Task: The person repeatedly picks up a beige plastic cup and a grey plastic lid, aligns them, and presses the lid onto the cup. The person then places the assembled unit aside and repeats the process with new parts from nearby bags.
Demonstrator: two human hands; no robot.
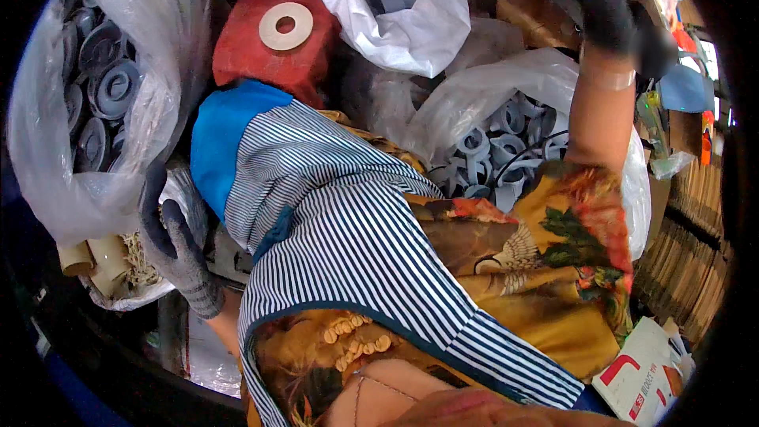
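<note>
My left hand [178,249], in a grey knitted glove, is at the left beside the lower edge of a clear plastic bag [150,111]. Its fingers are stretched and the thumb stands apart; I see nothing held. Inside that bag lie several round grey plastic caps [117,88]. My right hand [601,4], in a dark glove, reaches up to the top right edge, smeared and partly cut off, so its grip cannot be read. Below that forearm, another clear bag [522,71] holds grey plastic fittings [506,146] with ring-shaped ends.
A red block-like thing [237,39] bears a cream flat ring [285,27]. Behind it stands a white sack [439,24] with grey parts. Cardboard tubes [109,257] lie at the lower left. Stacked brown cardboard [684,269] and a white-and-red box [640,368] are at the right.
</note>
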